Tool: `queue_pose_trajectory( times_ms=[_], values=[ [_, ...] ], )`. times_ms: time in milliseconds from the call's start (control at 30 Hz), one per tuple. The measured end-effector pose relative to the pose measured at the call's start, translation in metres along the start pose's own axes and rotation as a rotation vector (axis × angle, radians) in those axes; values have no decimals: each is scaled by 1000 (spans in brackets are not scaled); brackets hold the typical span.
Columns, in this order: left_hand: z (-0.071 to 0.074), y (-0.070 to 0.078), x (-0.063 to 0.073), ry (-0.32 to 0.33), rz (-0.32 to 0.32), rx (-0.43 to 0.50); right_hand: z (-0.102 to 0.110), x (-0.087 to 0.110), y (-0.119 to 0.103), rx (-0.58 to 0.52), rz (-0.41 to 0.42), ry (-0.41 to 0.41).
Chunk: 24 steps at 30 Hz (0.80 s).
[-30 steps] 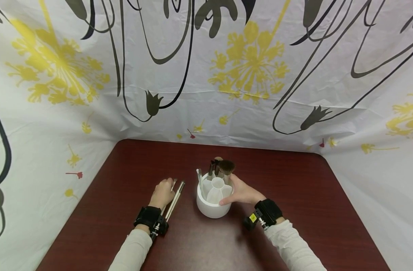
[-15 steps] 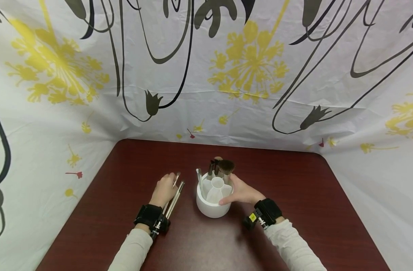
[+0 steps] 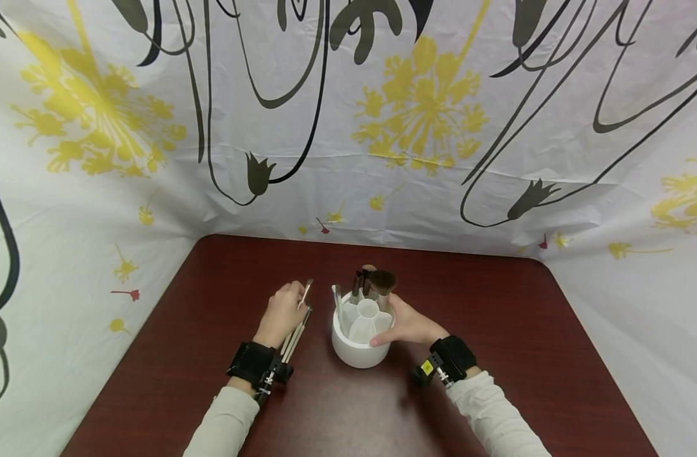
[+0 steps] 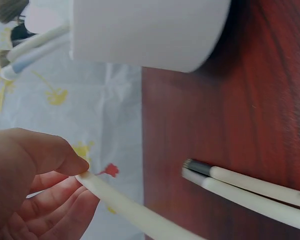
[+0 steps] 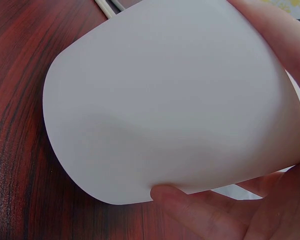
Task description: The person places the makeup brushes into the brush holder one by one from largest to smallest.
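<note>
The left hand [image 3: 281, 314] pinches a slim makeup brush [image 3: 306, 291] between thumb and fingers, its bristle end pointing towards the counter's far edge and its pale handle running back beneath the palm. Whether this brush touches the counter [image 3: 497, 317] cannot be told. Two more pale-handled brushes [image 4: 255, 192] lie side by side on the counter, just to the right of that hand, dark-tipped ends towards the far edge.

The right hand [image 3: 412, 325] grips a round white brush holder [image 3: 357, 355], thumb at the rim and fingers curled round its right side. The holder stands upright about midway between the counter's left and right edges, near the lying brushes. Its top is split into petal-shaped compartments. A fluffy dark-brown brush [image 3: 382, 280] and several smaller dark-headed ones stand towards the back, with slim pale brushes [image 3: 337, 301] at the left. A white floral sheet [image 3: 303, 133] hangs beyond the counter's far edge.
</note>
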<state>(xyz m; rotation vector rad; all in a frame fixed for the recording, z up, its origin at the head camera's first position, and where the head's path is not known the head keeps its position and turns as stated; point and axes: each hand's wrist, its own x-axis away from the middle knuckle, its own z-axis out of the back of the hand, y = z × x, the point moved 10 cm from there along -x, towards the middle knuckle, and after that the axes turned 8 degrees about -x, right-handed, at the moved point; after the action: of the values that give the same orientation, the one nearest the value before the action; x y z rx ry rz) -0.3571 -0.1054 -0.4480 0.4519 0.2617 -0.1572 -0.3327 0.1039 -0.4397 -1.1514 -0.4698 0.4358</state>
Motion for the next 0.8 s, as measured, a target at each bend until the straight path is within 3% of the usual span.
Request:
queue_pose_trajectory(
  times_ms=[233,433,800],
  values=[
    [18,16,-2,66,-40,80,-1,0,1,-8,-7,-7],
    [33,29,-1,128,-64,122,1,-10,25,-18,-2,8],
    [53,49,-1,148,-72,281,3,-13,35,-10,4,9]
  ],
)
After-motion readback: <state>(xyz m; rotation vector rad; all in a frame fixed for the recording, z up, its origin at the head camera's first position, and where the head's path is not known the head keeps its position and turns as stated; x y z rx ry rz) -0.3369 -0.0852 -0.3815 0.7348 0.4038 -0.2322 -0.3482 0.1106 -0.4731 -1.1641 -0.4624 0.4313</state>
